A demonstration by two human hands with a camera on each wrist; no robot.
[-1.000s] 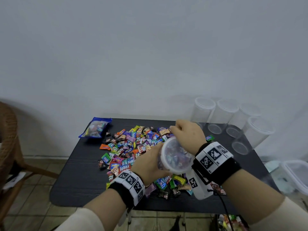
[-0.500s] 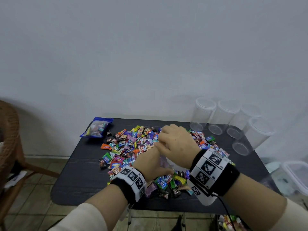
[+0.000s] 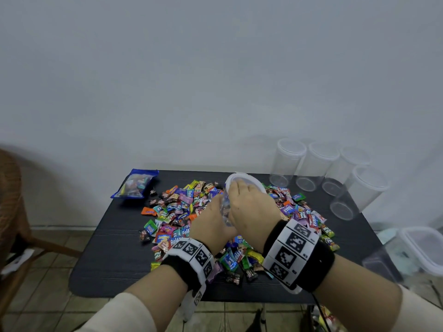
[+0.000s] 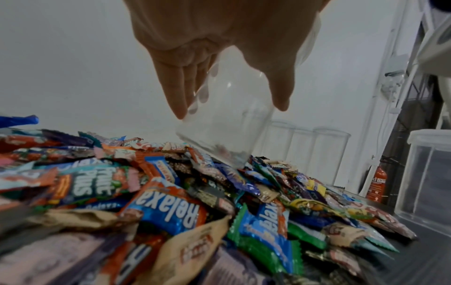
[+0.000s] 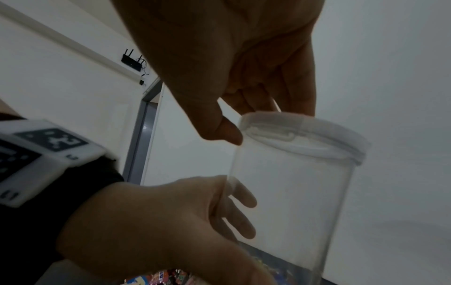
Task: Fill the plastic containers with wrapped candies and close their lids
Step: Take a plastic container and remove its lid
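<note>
A clear plastic container [image 3: 224, 212] with a white lid [image 3: 242, 179] is held tilted above the pile of wrapped candies [image 3: 177, 212]. My left hand [image 3: 211, 219] grips its body; in the left wrist view the fingers and thumb of this hand [image 4: 230, 110] wrap the clear wall [image 4: 224, 135], whose base nearly touches the candies [image 4: 171, 202]. My right hand [image 3: 249, 207] holds the top. In the right wrist view its thumb and fingers [image 5: 263, 119] pinch the lid [image 5: 305, 131] of the container [image 5: 288, 192]. The container looks almost empty.
The black table [image 3: 115, 255] carries several empty lidded containers [image 3: 290, 161] at the back right and a blue candy bag [image 3: 135, 183] at the back left. A square lidded box [image 3: 422, 248] stands off the table's right side. A wicker chair [image 3: 9, 212] is at the left.
The container has swung from lying with its round end facing me to pointing its lid away and up. Both hands moved slightly farther over the pile; my right hand now holds the lid.
</note>
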